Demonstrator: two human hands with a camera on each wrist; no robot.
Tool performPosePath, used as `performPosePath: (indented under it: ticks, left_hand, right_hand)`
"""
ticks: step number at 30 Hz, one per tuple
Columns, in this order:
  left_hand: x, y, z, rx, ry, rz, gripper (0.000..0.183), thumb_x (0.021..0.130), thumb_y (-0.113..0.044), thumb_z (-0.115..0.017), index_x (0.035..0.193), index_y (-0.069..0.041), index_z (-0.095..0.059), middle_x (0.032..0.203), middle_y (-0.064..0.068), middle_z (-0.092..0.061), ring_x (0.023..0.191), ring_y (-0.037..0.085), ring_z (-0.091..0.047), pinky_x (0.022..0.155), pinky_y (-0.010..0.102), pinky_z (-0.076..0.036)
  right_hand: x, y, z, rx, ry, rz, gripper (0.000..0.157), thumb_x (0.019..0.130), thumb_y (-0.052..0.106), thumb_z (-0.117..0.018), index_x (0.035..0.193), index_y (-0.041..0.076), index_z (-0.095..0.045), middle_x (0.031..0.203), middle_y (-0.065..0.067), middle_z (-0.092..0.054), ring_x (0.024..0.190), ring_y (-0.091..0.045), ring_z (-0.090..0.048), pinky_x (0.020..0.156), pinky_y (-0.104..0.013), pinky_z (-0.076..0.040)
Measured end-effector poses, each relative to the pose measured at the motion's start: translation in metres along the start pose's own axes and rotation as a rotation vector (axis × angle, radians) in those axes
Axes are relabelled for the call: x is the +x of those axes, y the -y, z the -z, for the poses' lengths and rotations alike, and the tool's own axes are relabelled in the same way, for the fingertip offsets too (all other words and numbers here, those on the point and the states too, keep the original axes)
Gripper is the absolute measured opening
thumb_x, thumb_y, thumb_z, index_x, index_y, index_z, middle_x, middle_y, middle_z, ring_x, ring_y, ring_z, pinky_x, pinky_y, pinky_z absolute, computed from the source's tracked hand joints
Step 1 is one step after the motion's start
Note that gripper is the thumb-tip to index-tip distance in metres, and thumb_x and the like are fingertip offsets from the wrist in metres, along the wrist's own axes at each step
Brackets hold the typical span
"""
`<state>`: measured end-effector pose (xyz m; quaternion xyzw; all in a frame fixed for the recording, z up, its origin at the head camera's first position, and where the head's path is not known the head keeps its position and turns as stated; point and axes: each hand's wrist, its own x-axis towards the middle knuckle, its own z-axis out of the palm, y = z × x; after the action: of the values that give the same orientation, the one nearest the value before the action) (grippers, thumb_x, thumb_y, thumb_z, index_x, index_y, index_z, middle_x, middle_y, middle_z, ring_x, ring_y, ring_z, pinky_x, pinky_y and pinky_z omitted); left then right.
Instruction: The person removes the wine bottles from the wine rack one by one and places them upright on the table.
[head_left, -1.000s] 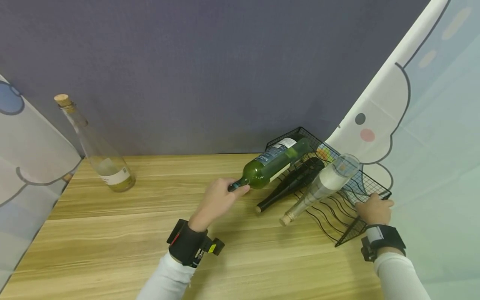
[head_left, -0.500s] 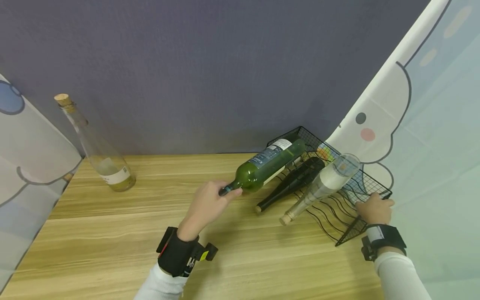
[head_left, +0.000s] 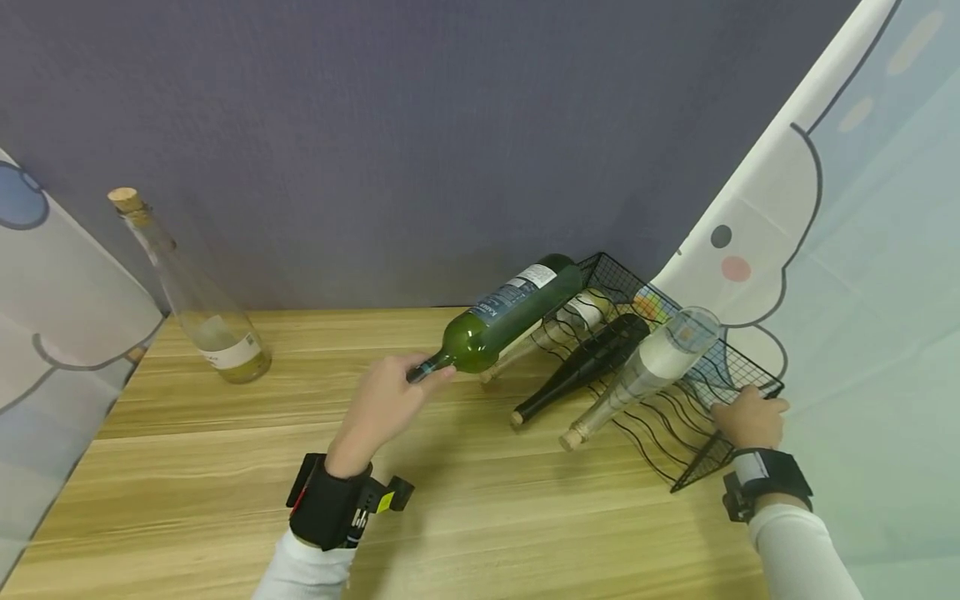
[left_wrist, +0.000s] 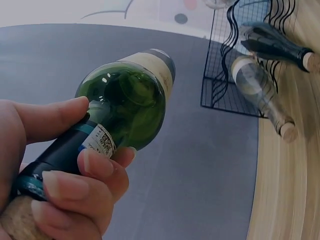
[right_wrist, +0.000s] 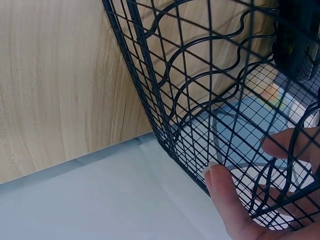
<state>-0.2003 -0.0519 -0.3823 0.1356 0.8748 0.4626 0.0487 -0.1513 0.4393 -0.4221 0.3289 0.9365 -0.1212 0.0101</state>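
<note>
My left hand (head_left: pixel 386 400) grips a green wine bottle (head_left: pixel 517 312) by its dark neck. The bottle slants up and away to the right, its base at the left end of the black wire rack (head_left: pixel 738 365). Close up in the left wrist view, thumb and fingers wrap the neck of the bottle (left_wrist: pixel 125 102), and a cork (left_wrist: pixel 22 220) shows at its end. My right hand (head_left: pixel 750 419) holds the rack's near right corner. In the right wrist view, thumb and fingers (right_wrist: pixel 227 200) lie on either side of the mesh.
In the rack lie a clear bottle (head_left: pixel 588 308), a dark bottle (head_left: pixel 581 367) and another clear bottle (head_left: pixel 660 358), corks toward me. A tall corked bottle (head_left: pixel 232 342) stands at the back left of the wooden table (head_left: pixel 187 483). A grey partition (head_left: pixel 375 150) rises behind.
My left hand has drawn the green wine bottle leftward, away from over the rack, uncovering the clear bottle at its left end. The right hand and rack have stayed put.
</note>
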Motion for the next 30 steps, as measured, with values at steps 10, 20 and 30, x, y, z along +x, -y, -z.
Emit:
performPosePath:
  ticks: [10, 20, 30]
  left_hand:
    - [-0.002, 0.009, 0.020, 0.036, -0.042, 0.020, 0.036, 0.093, -0.045, -0.064, 0.099, -0.011, -0.074, 0.062, -0.003, -0.038, 0.055, 0.014, -0.036, 0.051, 0.027, -0.029]
    - [-0.005, 0.016, 0.033, 0.046, -0.051, 0.079, 0.038, 0.095, -0.041, -0.062, 0.108, -0.008, -0.073, 0.061, -0.001, -0.046, 0.052, 0.014, -0.039, 0.049, 0.026, -0.030]
    - [-0.005, 0.021, 0.037, 0.105, -0.051, 0.118, 0.036, 0.096, -0.036, -0.061, 0.115, -0.007, -0.072, 0.068, 0.002, -0.054, 0.060, 0.017, -0.046, 0.054, 0.029, -0.034]
  right_hand:
    - [-0.002, 0.002, 0.001, 0.000, 0.008, 0.001, 0.062, 0.091, 0.022, -0.052, 0.125, -0.026, -0.032, 0.116, -0.054, -0.033, 0.092, -0.064, -0.051, 0.069, -0.059, -0.051]
    - [0.000, 0.000, 0.000, 0.008, 0.017, -0.006, 0.065, 0.090, 0.023, -0.052, 0.128, -0.025, -0.030, 0.118, -0.055, -0.031, 0.095, -0.066, -0.050, 0.071, -0.061, -0.051]
    - [-0.001, 0.000, 0.000, 0.013, 0.017, -0.008, 0.064, 0.090, 0.022, -0.053, 0.127, -0.026, -0.030, 0.118, -0.055, -0.031, 0.096, -0.067, -0.049, 0.071, -0.062, -0.051]
